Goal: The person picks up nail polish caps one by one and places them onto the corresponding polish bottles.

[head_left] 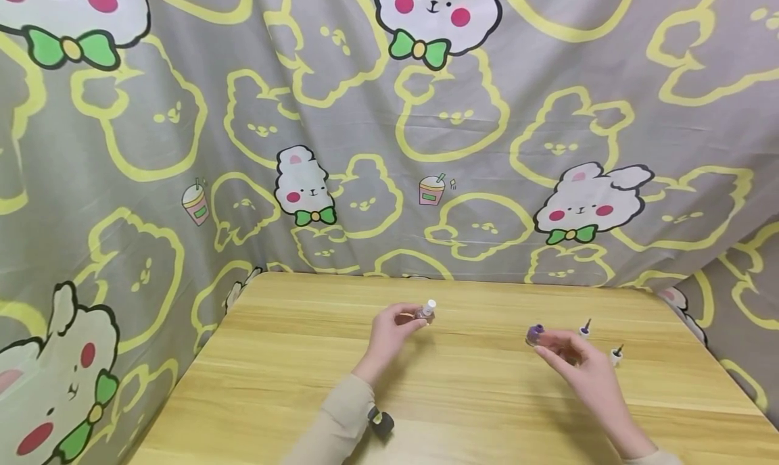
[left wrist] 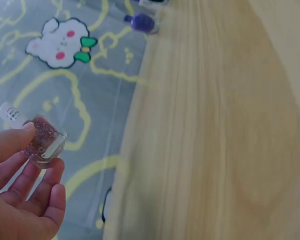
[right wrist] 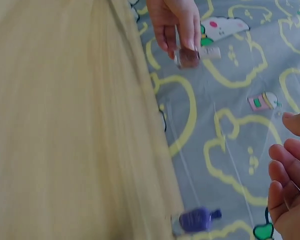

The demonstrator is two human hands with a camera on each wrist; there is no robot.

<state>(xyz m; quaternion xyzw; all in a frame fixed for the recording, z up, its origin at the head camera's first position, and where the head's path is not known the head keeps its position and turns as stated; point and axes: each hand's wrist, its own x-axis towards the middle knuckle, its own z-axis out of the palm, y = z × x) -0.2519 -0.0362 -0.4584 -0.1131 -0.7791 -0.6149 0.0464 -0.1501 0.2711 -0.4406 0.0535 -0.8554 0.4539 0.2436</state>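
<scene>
Bottle on the table, two brush caps right of it, held bottle left, curtain behind.

a yellowish, wood-grained table carries an upright purple bottle and, to the right of it, 2 white caps standing apart from each other, their thin dark brushes pointing upward.

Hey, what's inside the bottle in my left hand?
Dark reddish, glittery contents show through the clear wall of the bottle. Your left hand covers part of it, and the white cap hides whatever is beneath.
</scene>
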